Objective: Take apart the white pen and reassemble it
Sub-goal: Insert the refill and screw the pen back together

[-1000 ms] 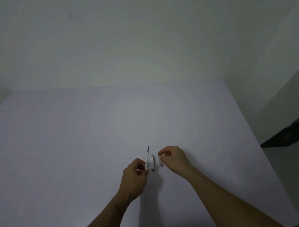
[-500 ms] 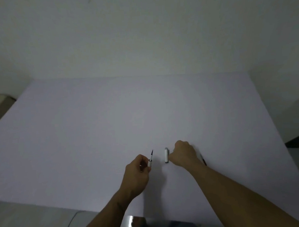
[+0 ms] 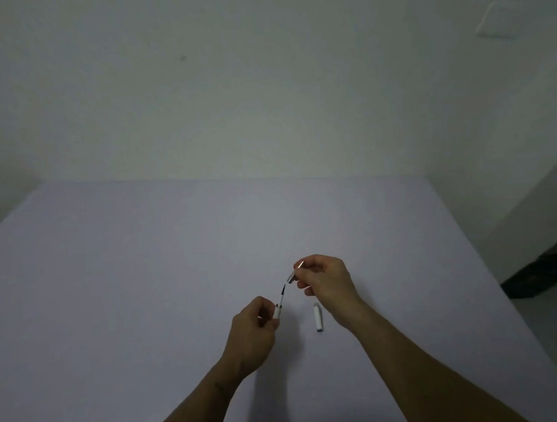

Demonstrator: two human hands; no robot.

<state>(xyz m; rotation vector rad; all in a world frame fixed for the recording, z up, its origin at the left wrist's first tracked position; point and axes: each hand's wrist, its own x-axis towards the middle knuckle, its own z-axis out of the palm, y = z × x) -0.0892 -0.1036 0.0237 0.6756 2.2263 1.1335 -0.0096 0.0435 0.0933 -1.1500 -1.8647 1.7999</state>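
Left hand (image 3: pixel 255 330) and right hand (image 3: pixel 324 277) raised, each grip pinched closed.

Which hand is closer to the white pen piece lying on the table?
The right hand, just above the white piece, its wrist right beside it. The left hand is farther off to its left.

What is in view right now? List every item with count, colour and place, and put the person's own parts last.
pen barrel with refill: 1, white with a dark tip pointing up and away, held above the table in the left hand.
silver tip piece: 1, grey-silver, pinched in the right hand just above the refill's tip, not yet on it.
pen cap: 1, white, lying on the table near the right wrist.
table: 1, pale lilac-white, fills the lower half of the view.
wall: 1, off-white, behind the table.
dark object: 1, blackish, at the right edge beyond the table; cannot tell what it is.
left hand: 1, bare.
right hand: 1, bare.
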